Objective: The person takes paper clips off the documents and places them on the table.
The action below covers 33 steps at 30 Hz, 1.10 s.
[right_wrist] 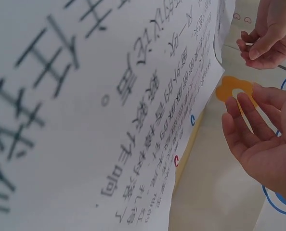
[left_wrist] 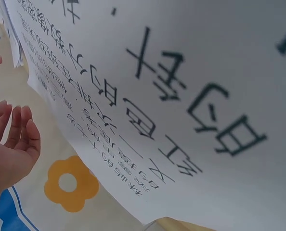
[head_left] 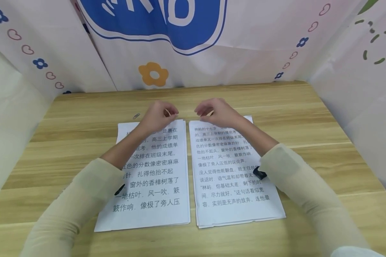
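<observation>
Two stacks of white paper printed with Chinese text lie side by side, the left stack (head_left: 154, 214) and the right stack (head_left: 238, 214), a narrow gap between them. My left hand (head_left: 159, 115) hovers at the top edge of the left stack, fingers loosely bent and holding nothing; the left wrist view shows the same hand (left_wrist: 13, 142) with nothing between the fingers. Mirroring it, my right hand (head_left: 217, 111) is over the top edge of the right stack, its curved fingers (right_wrist: 249, 120) apart and bare in the right wrist view. The forearms cover part of the text.
A small paper clip (head_left: 136, 116) lies on the wooden table (head_left: 328, 157), beyond the left stack. Small blue and red loops (right_wrist: 176, 161) show at the sheets' edge in the right wrist view. A printed cloth wall (head_left: 244, 64) stands behind the table.
</observation>
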### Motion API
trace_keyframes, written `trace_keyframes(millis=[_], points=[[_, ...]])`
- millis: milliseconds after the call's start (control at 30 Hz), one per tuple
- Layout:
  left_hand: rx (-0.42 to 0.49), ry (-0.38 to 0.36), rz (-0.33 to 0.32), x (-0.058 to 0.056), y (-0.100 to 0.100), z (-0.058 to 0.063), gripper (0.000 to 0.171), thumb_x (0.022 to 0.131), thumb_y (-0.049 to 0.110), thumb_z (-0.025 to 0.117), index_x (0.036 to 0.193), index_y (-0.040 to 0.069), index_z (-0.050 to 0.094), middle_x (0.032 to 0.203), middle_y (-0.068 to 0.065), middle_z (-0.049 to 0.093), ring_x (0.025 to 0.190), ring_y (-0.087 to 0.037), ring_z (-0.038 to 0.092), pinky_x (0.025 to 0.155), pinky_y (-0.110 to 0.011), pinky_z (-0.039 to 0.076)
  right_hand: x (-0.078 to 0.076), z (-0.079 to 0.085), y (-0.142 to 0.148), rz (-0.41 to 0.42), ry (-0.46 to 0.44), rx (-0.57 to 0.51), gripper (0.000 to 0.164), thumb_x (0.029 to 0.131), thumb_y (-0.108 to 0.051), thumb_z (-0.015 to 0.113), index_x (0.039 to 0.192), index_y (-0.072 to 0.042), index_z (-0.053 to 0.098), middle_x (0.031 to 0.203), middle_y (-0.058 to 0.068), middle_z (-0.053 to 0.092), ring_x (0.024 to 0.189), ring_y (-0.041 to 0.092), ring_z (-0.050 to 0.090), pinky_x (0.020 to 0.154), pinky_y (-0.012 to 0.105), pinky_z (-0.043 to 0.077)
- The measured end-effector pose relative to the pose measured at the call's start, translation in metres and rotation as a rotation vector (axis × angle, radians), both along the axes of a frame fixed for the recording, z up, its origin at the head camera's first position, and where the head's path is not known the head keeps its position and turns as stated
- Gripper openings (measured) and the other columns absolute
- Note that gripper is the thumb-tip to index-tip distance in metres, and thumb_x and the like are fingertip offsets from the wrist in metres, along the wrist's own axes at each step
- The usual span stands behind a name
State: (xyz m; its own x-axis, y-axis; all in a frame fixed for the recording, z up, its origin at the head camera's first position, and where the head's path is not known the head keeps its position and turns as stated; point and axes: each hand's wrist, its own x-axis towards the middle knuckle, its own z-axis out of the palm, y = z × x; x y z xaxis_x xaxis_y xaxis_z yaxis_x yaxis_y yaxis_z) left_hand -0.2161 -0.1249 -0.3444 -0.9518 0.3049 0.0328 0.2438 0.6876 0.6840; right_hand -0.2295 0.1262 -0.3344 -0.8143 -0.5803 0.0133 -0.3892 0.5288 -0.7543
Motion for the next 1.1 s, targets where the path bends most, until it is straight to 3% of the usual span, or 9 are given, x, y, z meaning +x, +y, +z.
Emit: trace_keyframes(millis=[167,600,1100], points=[[-0.020,-0.037,-0.029,0.000,0.005,0.001,0.017,0.098,0.006,0.069,0.113,0.000,0.072,0.103,-0.013,0.068,0.093,-0.026,0.062,0.080,-0.035,0.055,0.003,-0.001,0.019,-0.056,0.005,0.037,0.032,0.094,0.002,0.070,0.126,0.003,0.067,0.120,0.019,0.070,0.112,0.028,0.067,0.100,0.041,0.055],[-0.046,-0.058,-0.105,-0.003,0.021,-0.002,0.020,0.097,0.005,0.070,0.116,-0.001,0.073,0.109,-0.014,0.072,0.093,-0.025,0.065,0.078,-0.033,0.055,0.000,-0.009,0.053,-0.108,0.028,0.067,0.031,0.093,0.006,0.068,0.124,0.006,0.068,0.116,0.022,0.071,0.109,0.033,0.068,0.097,0.045,0.056],[-0.073,-0.084,-0.153,-0.009,0.033,-0.004,0.024,0.096,0.002,0.071,0.119,-0.003,0.071,0.107,-0.015,0.071,0.097,-0.026,0.065,0.087,-0.035,0.056,-0.005,-0.014,0.078,-0.171,0.022,0.118,0.030,0.094,0.007,0.066,0.125,0.007,0.067,0.117,0.024,0.069,0.110,0.036,0.065,0.099,0.049,0.054]])
